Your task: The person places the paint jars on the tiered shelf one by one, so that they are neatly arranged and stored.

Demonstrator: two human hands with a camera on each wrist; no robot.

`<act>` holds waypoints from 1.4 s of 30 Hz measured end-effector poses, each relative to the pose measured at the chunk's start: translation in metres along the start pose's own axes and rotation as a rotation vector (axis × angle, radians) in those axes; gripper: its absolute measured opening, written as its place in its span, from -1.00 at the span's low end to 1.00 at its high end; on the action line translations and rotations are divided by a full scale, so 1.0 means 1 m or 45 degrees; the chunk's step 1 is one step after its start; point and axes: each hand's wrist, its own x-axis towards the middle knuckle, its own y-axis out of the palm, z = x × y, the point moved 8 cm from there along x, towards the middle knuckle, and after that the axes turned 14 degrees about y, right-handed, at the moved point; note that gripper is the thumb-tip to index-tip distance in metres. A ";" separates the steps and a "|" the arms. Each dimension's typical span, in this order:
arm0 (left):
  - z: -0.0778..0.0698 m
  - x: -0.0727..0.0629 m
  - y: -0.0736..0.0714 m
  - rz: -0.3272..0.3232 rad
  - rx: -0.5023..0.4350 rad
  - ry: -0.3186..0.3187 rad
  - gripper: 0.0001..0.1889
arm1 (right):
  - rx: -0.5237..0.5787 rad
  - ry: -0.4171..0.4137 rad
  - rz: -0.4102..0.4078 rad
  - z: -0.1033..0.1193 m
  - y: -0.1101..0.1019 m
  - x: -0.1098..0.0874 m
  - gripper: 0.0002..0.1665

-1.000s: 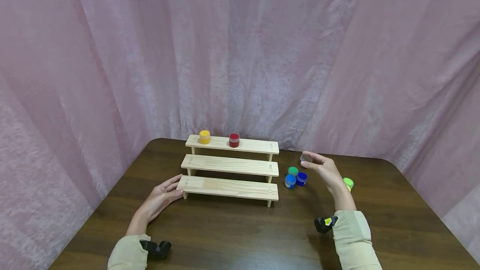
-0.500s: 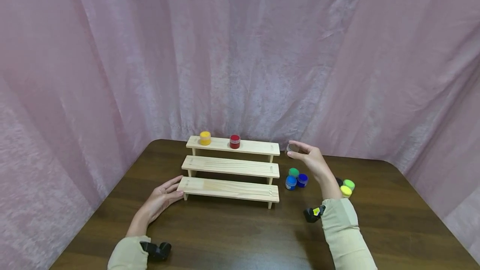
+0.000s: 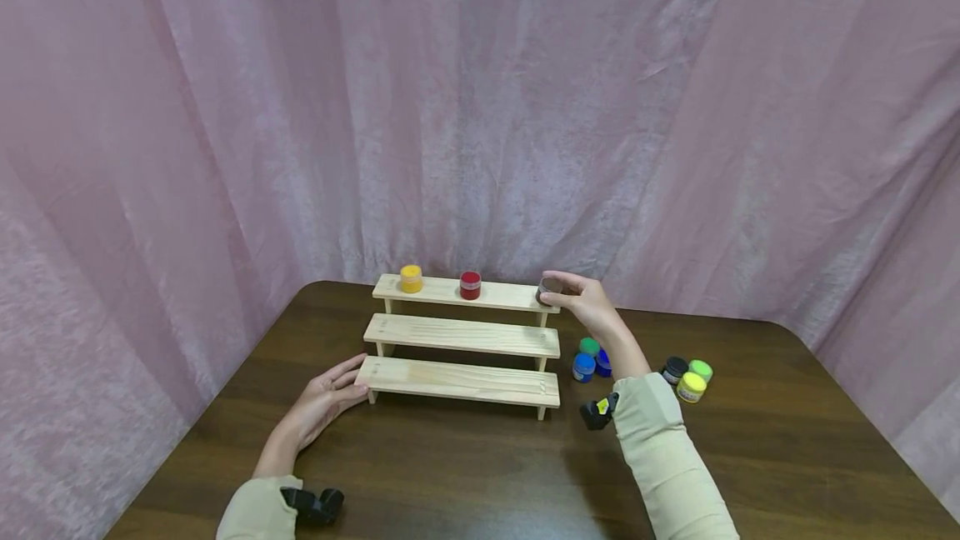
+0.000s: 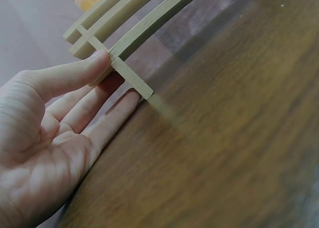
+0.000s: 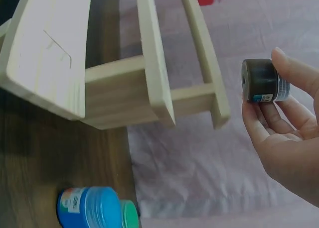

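A stepped wooden rack (image 3: 461, 377) with three shelves stands on the table. My left hand (image 3: 321, 405) rests against the left end of its lowest shelf. In the left wrist view, the thumb touches the shelf corner and the fairly straight fingers (image 4: 117, 116) reach toward the leg. My right hand (image 3: 592, 305) pinches a dark brown paint jar (image 5: 261, 80) between thumb and fingers, at the right end of the top shelf. In the right wrist view a gap shows between jar and shelf. A yellow jar (image 3: 411, 278) and a red jar (image 3: 470, 285) sit on the top shelf.
Right of the rack, blue (image 3: 583, 367), green (image 3: 589, 347) and dark blue (image 3: 603, 363) jars stand together, partly behind my right forearm. Farther right are black (image 3: 674, 369), light green (image 3: 701, 370) and yellow (image 3: 692, 387) jars. A pink curtain (image 3: 480, 107) hangs behind the table.
My right hand has carried the brown jar leftward, from above the blue and green jars to the top shelf's right end. The left hand stays against the rack.
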 end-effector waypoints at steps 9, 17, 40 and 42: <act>-0.003 -0.001 0.003 0.014 0.010 0.010 -0.20 | 0.048 -0.002 0.037 0.004 0.019 0.014 -0.36; -0.002 0.001 0.005 0.010 0.006 0.016 -0.21 | 0.030 -0.001 0.011 0.005 0.023 0.023 -0.37; -0.004 0.001 0.001 0.025 0.021 0.013 -0.21 | 0.005 0.017 -0.103 0.004 0.028 0.023 -0.36; -0.004 0.000 0.001 0.021 0.024 0.008 -0.21 | -0.008 0.012 -0.110 0.003 0.029 0.022 -0.35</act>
